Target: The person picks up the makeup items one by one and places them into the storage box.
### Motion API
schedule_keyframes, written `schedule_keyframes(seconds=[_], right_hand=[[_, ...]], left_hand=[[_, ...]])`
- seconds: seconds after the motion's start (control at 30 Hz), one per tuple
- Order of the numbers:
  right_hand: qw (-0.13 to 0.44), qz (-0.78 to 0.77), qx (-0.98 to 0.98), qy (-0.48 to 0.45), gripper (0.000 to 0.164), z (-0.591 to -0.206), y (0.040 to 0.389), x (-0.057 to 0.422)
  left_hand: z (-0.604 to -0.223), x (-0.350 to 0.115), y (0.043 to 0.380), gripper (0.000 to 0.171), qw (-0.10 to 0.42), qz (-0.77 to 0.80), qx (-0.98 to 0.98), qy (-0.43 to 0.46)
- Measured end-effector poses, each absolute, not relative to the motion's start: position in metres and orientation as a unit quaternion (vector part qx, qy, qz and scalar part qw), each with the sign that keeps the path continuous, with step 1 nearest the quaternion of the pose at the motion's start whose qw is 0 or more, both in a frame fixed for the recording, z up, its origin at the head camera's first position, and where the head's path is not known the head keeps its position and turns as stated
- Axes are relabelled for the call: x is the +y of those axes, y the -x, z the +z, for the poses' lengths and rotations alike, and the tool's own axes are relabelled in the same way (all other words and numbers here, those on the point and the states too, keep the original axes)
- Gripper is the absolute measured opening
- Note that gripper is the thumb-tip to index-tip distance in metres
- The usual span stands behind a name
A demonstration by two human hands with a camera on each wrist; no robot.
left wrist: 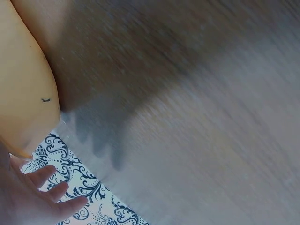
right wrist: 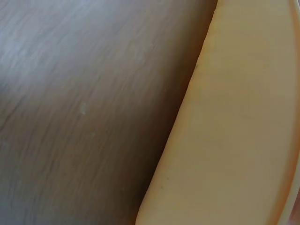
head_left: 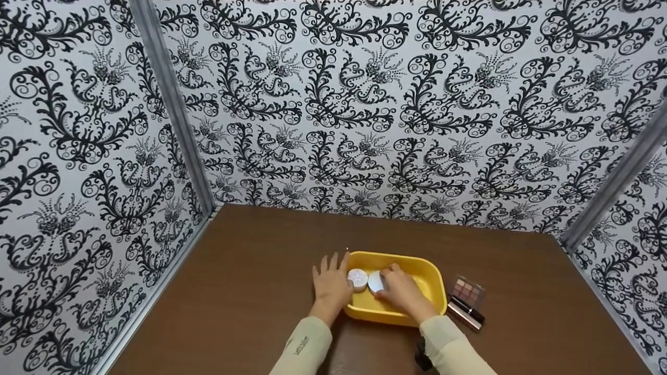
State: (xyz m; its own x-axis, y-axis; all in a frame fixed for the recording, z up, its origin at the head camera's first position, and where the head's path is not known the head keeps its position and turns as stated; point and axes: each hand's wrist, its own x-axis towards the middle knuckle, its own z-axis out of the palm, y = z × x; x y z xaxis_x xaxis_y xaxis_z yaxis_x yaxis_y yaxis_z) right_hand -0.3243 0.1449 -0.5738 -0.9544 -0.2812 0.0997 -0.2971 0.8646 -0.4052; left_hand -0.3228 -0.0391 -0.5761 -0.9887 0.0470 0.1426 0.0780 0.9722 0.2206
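Observation:
A yellow plastic tub (head_left: 393, 319) sits on the brown table. Inside it, my right hand (head_left: 404, 292) pinches a round white jar (head_left: 375, 282) between thumb and fingers. Left of that jar is a second round container (head_left: 357, 279) with a patterned whitish lid. My left hand (head_left: 331, 285) lies over the tub's left rim, fingers spread and thumb by the patterned container. In the left wrist view, the spread fingers (left wrist: 58, 191) show beside the tub's outer wall (left wrist: 28, 79). The right wrist view shows only table and the tub wall (right wrist: 234, 112); the right hand is hidden there.
Right of the tub lie an eyeshadow palette (head_left: 469, 289) with a clear case and a black and rose-gold cosmetic tube (head_left: 465, 314). Patterned black-and-white panels (head_left: 333, 130) stand around the table (head_left: 250, 291) at the back and sides.

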Motion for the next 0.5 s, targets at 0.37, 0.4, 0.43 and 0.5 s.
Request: schedule_keyframes(seconds=[0.37,0.4,0.43,0.5], right_hand=[[0.041,0.228,-0.964,-0.131,0.040,-0.5774,0.3251,0.1471],[0.042,0.226,-0.964,-0.132,0.041,-0.5776,0.3250,0.1473],[0.043,0.225,-0.964,-0.133,0.042,-0.5778,0.3249,0.1473],[0.041,0.225,-0.964,-0.136,0.042,-0.5777,0.3245,0.1471]], left_hand=[[-0.5748,-0.0375,0.3216,0.066,0.066,-0.121,-0.990,0.031],[-0.5750,-0.0377,0.3212,0.066,0.069,-0.122,-0.990,0.031],[-0.5752,-0.0378,0.3207,0.066,0.070,-0.122,-0.990,0.030],[-0.5756,-0.0384,0.3198,0.066,0.074,-0.125,-0.989,0.030]])
